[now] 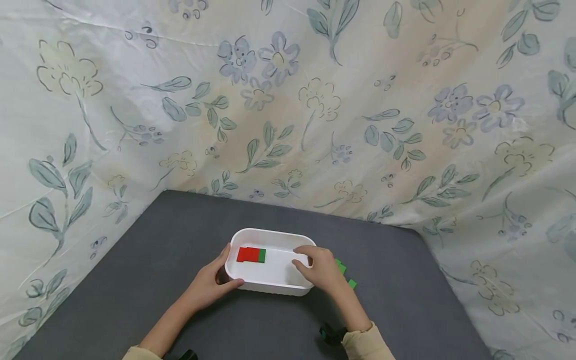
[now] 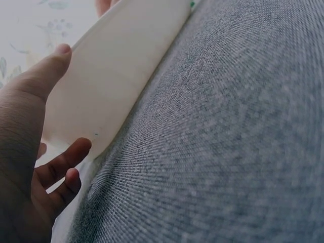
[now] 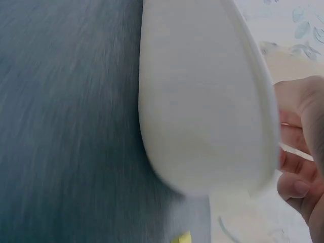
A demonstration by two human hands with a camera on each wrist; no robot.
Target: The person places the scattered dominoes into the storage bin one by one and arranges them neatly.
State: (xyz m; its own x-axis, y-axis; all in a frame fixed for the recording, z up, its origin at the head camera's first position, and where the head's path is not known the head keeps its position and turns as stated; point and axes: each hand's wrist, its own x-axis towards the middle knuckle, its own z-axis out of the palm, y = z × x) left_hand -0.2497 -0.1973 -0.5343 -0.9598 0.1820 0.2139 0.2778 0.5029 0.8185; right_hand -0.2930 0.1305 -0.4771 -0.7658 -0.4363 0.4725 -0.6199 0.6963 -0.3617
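A white oblong plastic tub [image 1: 274,289] with rounded corners stands on the dark cloth. Flat red blocks [image 1: 249,254] lie in its left part, a green block [image 1: 262,255] touching them on the right. My left hand [image 1: 208,284] grips the tub's left end; its thumb is at the near rim, and its fingers reach round the end. In the left wrist view, that thumb [image 2: 56,63] rests near the rim. Over the tub's right end is my right hand [image 1: 320,267], thumb and forefinger apart with nothing visible between them. Its other fingers are partly hidden in the head view.
Bright green pieces [image 1: 341,266] lie on the dark grey cloth [image 1: 387,285] right of the tub, partly behind the right hand. A small yellow piece [image 3: 182,238] shows at the bottom of the right wrist view. A floral curtain [image 1: 288,115] hangs behind the table.
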